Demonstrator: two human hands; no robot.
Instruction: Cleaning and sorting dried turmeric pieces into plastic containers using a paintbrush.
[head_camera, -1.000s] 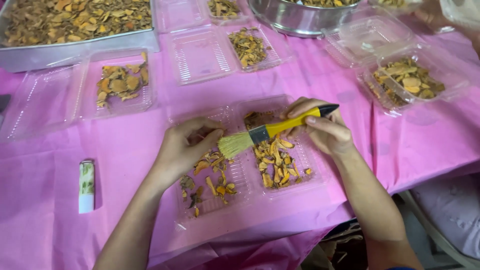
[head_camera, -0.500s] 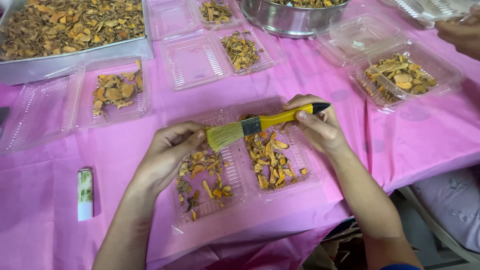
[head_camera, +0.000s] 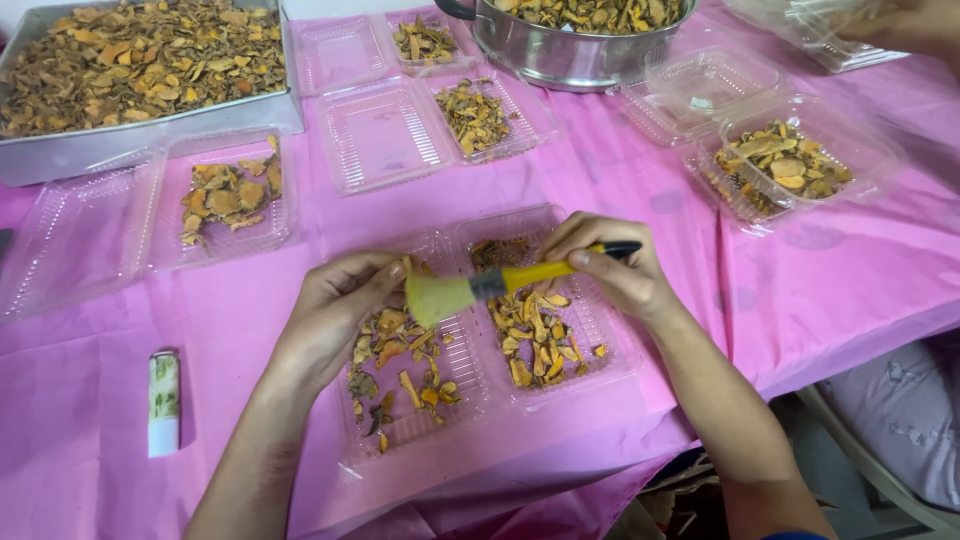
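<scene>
Nearest the viewer, an open clear clamshell box (head_camera: 470, 340) lies on the pink-covered desk (head_camera: 250, 400), its two halves both strewn with dried orange-brown slices (head_camera: 530, 335). The left hand (head_camera: 335, 320) rests on the left half with its fingers curled loosely at the rim, apparently pinching a slice near the brush tip, though what it grips is too small to tell. The right hand (head_camera: 610, 265) is pressed together around the handle of a yellow-handled brush (head_camera: 500, 283), whose pale bristles sit just above the left half, beside the left fingertips. To brush well here, short light strokes seem best, with the left hand steadying the thin plastic so it does not skid or flex (these slices look brittle, and a hard sweep could flick them onto the cloth). A small white-and-green tube (head_camera: 163, 402) lies well apart to the left. Farther back sit more clear boxes, one (head_camera: 225, 195) partly filled, one (head_camera: 385, 135) bare, one on the right (head_camera: 785, 165) heaped with slices. At the far edge stand a metal tray (head_camera: 150, 130) and a steel pot (head_camera: 580, 60), both full of slices, and another person's hand (head_camera: 900, 25) reaches in at top right.
</scene>
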